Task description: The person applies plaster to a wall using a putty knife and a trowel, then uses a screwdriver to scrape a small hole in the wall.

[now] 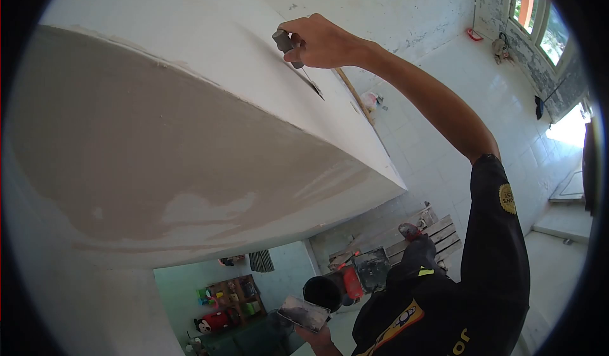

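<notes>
My right hand reaches up to the wall with its fingers closed on the grey handle of a putty knife. The knife's thin blade lies at the white upper wall surface, near the beam's long edge. Low in view, my left hand grips a flat rectangular plate smeared with greyish-white paste; its fingers are partly hidden beneath it. Below the edge, the beam face carries a broad grey-brown patch with lighter blotches.
A black bucket and a red container stand by my legs. My foot is on a wooden slatted platform, above a tiled floor. Shelves show through an opening. A window is at upper right.
</notes>
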The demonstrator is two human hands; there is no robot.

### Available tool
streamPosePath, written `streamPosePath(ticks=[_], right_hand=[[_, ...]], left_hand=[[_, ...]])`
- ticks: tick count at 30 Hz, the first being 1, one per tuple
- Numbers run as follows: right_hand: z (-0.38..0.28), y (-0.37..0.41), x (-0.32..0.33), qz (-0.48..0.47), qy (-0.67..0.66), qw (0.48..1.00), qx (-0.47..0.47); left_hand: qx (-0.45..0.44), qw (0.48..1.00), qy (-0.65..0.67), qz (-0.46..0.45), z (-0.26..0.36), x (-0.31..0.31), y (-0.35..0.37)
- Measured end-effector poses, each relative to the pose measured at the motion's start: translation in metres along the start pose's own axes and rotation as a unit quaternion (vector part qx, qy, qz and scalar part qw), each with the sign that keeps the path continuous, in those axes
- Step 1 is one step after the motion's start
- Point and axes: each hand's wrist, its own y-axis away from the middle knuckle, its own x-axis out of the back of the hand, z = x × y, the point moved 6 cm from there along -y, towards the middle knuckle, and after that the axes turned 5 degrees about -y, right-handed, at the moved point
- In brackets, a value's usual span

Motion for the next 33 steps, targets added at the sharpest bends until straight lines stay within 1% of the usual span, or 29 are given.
streamPosePath(ticks=[1, 2, 4, 5, 6, 7, 8, 9, 10, 11, 12, 13, 14, 15, 17, 19, 21, 22, 23, 24, 25, 26, 27, 28, 30, 32, 33], right_hand=[[-0.003, 0.003, -0.002, -0.032, 0.005, 0.999, -0.026], [0.001, 0.002, -0.004, -0.032, 0.005, 0.999, -0.026], [0.007, -0.001, -0.003, 0.013, -0.021, 1.000, 0.018], [0.012, -0.003, -0.004, 0.014, -0.021, 1.000, 0.018], [0.014, -0.004, -0.004, 0.015, -0.026, 1.000, 0.007], [0.015, -0.004, -0.005, 0.016, -0.032, 0.999, -0.005], [0.015, -0.002, -0.005, 0.018, -0.032, 0.999, -0.005], [0.010, 0.003, -0.004, 0.011, -0.016, 1.000, -0.002], [0.007, 0.005, -0.003, 0.004, -0.001, 1.000, 0.003], [0.007, 0.002, -0.001, 0.004, 0.000, 1.000, 0.006], [0.003, 0.002, 0.004, 0.047, -0.032, 0.998, 0.028], [0.000, 0.003, 0.010, 0.090, -0.066, 0.993, 0.047], [0.003, 0.000, 0.011, 0.079, -0.056, 0.995, 0.009], [0.003, -0.001, 0.009, 0.078, -0.057, 0.995, 0.007], [0.004, -0.003, 0.006, 0.063, -0.051, 0.997, 0.000], [0.004, -0.002, 0.001, 0.045, -0.036, 0.998, 0.018], [0.001, 0.004, -0.005, 0.037, -0.006, 0.999, 0.020], [-0.001, 0.003, -0.005, 0.036, 0.000, 0.999, 0.026], [0.001, 0.000, -0.006, 0.035, 0.000, 0.999, 0.025], [0.005, -0.005, -0.007, 0.032, -0.006, 0.999, 0.010], [0.008, -0.007, -0.008, 0.030, -0.012, 0.999, -0.006], [0.009, -0.005, -0.008, 0.030, -0.012, 0.999, -0.007], [0.006, -0.004, -0.010, 0.018, 0.007, 1.000, 0.005], [0.004, -0.005, -0.011, 0.007, 0.026, 0.999, 0.018], [0.005, -0.007, -0.010, 0.019, 0.018, 0.999, 0.026], [0.007, -0.005, -0.012, 0.030, 0.012, 0.999, 0.028], [0.009, -0.007, -0.013, 0.035, 0.010, 0.999, 0.017]], left_hand=[[0.000, 1.000, 0.000, 0.001, 0.003, 0.001, -0.001], [0.009, 1.000, -0.002, -0.008, 0.006, 0.001, -0.002], [0.020, 1.000, -0.001, -0.018, 0.020, -0.006, -0.006], [0.127, 0.977, 0.169, 0.016, 0.013, -0.009, -0.005], [0.228, 0.915, 0.330, 0.049, 0.004, -0.012, -0.001], [0.226, 0.916, 0.328, 0.049, -0.001, -0.010, -0.001], [0.154, 0.963, 0.220, 0.012, -0.003, -0.007, -0.002], [0.079, 0.991, 0.109, -0.023, -0.004, -0.008, 0.000], [0.078, 0.991, 0.109, -0.022, -0.013, -0.010, 0.003], [0.086, 0.986, 0.140, -0.007, -0.023, -0.013, 0.008], [0.096, 0.981, 0.169, 0.008, -0.031, -0.013, 0.014], [0.099, 0.981, 0.167, 0.009, -0.038, -0.010, 0.019], [0.039, 0.996, 0.073, -0.018, -0.040, -0.006, 0.021], [-0.023, 0.998, -0.020, -0.046, -0.029, -0.006, 0.019], [-0.028, 0.997, -0.045, -0.049, -0.016, -0.005, 0.017], [-0.033, 0.996, -0.069, -0.049, -0.011, -0.008, 0.013], [0.084, 0.991, 0.056, -0.089, -0.027, -0.016, 0.013], [0.086, 0.991, 0.056, -0.088, -0.026, -0.016, 0.014], [0.061, 0.994, 0.030, -0.080, -0.021, -0.014, 0.013], [0.036, 0.997, 0.004, -0.073, -0.017, -0.013, 0.013], [0.036, 0.997, 0.003, -0.075, -0.021, -0.015, 0.015], [0.091, 0.991, 0.090, -0.050, -0.033, -0.017, 0.018], [0.143, 0.974, 0.176, -0.024, -0.042, -0.019, 0.017], [0.141, 0.974, 0.176, -0.022, -0.029, -0.017, 0.008], [0.036, 0.997, 0.035, -0.050, 0.009, -0.013, -0.004], [0.035, 0.998, 0.031, -0.051, -0.007, -0.013, 0.006], [0.032, 0.998, 0.028, -0.050, -0.004, -0.013, 0.003]])
